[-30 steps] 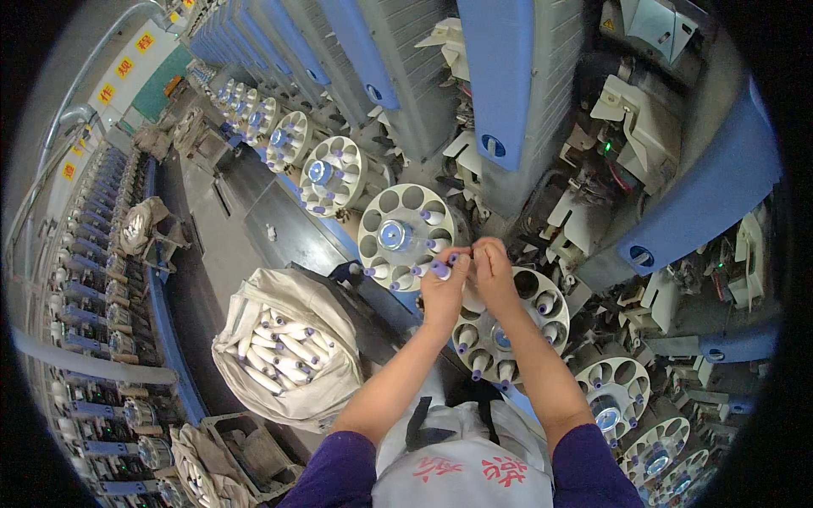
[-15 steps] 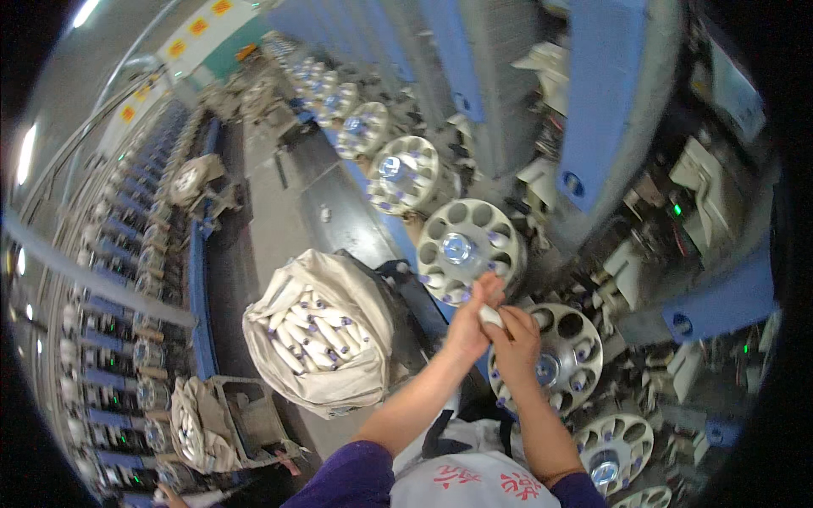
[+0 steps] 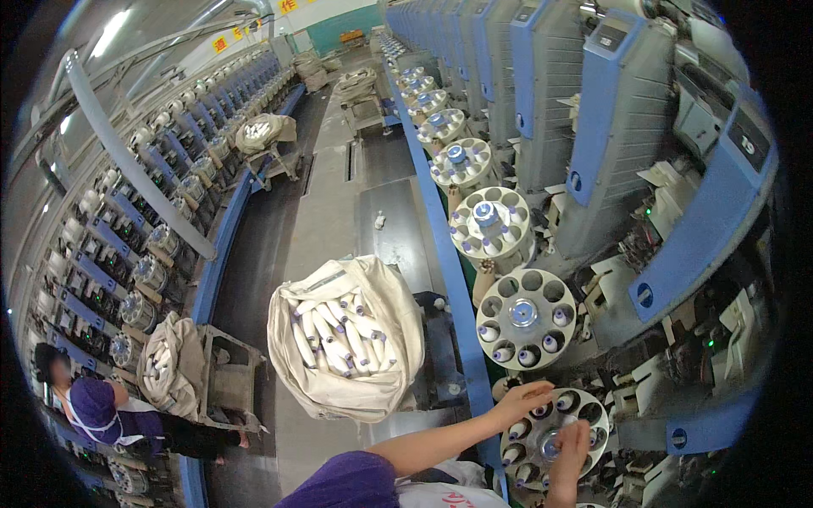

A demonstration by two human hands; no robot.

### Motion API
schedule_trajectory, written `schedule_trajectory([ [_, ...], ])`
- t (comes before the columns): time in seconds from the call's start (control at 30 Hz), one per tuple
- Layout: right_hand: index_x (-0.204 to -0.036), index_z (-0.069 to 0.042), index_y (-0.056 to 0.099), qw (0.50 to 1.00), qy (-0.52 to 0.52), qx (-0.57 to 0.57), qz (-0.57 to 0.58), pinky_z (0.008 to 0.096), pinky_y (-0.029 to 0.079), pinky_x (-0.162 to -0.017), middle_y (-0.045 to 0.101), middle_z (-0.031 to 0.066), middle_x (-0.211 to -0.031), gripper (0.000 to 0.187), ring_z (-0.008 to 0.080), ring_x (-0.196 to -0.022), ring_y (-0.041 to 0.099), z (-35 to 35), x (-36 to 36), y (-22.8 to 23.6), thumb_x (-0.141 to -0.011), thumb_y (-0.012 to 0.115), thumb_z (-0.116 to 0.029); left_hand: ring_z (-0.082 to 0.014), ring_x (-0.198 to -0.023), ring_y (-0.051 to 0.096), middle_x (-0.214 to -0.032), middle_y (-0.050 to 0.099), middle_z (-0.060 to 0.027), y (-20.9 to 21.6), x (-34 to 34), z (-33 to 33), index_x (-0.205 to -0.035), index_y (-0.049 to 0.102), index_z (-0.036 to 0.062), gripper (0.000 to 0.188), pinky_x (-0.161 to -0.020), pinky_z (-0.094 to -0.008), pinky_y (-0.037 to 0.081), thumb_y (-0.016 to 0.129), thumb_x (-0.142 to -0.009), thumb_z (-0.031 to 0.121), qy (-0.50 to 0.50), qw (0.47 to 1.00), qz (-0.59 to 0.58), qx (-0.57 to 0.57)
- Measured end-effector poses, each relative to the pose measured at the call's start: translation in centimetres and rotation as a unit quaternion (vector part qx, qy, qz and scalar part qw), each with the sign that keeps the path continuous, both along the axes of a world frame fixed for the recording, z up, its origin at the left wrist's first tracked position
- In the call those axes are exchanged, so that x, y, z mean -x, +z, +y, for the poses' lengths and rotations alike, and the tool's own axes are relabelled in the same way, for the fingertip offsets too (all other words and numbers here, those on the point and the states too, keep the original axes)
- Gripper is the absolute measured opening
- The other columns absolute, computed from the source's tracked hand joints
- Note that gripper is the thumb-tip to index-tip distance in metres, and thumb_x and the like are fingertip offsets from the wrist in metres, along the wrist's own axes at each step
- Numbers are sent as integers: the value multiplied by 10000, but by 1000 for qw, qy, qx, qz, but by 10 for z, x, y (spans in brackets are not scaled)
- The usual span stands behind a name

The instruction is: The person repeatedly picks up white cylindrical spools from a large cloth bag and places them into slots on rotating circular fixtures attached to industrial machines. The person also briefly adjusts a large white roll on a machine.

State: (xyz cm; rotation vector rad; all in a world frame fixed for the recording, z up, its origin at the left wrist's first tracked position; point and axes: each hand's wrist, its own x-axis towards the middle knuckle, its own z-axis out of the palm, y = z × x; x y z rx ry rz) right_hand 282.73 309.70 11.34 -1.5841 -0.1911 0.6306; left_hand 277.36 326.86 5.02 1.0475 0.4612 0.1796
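Both my hands are over a round cream bobbin magazine (image 3: 601, 410) at the lower right, its pockets partly filled with white yarn bobbins with purple tips. My left hand (image 3: 523, 405) reaches across its far-left rim with fingers stretched out, and no bobbin shows in it. My right hand (image 3: 572, 450) is above the magazine's right half, fingers pointing up; blur hides whether they grip anything. Just beyond stands another magazine (image 3: 522, 285), with bobbins in its near pockets and several hollow ones. To the left, a cream cloth sack (image 3: 292, 385) holds many white yarn bobbins (image 3: 339, 334).
A blue rail (image 3: 461, 279) runs beside the row of magazines. Tall grey-blue machine units (image 3: 584, 135) line the right. A metal cart (image 3: 233, 381) with a second sack (image 3: 174, 360) stands at left, near a person in purple (image 3: 95, 411). A pale post (image 3: 135, 152) slants across the left.
My hands were together on a white bobbin; now they are apart, lower and farther right, with no bobbin seen in them. The view has turned, bringing a person into sight at left.
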Motion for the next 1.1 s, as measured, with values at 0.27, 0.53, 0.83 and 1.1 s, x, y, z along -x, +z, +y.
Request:
schedule_trajectory([
  [0.27,-798,-24,531,729,60,443,-519,432,452,-752,455,223,-1348,235,341,-905,551,-22,25,-78,-987,479,-154,-96,-746,562,-857,643,-2,-60,201,163,-998,670,59,214,-667,-253,457,639,-896,244,278,931,235,-14],
  [0.53,-1209,49,536,714,218,356,-562,482,429,-924,530,254,-1232,374,398,-1114,529,154,132,-83,-943,563,-211,-493,-1062,527,-1113,562,-335,-179,374,417,-1250,452,-144,715,-964,-459,419,619,-829,409,359,684,571,-276],
  [0.83,-1164,92,533,905,231,349,80,366,497,-783,629,171,-1010,504,263,-830,617,555,259,-265,-863,678,-285,-286,-833,649,-1085,612,-163,-165,411,520,-1456,238,27,820,-732,-389,540,682,-770,100,336,862,367,96],
  [1.1,-1179,90,536,923,216,262,182,312,487,-640,647,133,-941,530,190,-803,647,581,188,-267,-856,683,-304,-258,-806,655,-987,609,-145,-135,435,543,-1393,327,28,758,-586,-358,547,647,-707,63,236,867,373,232],
])
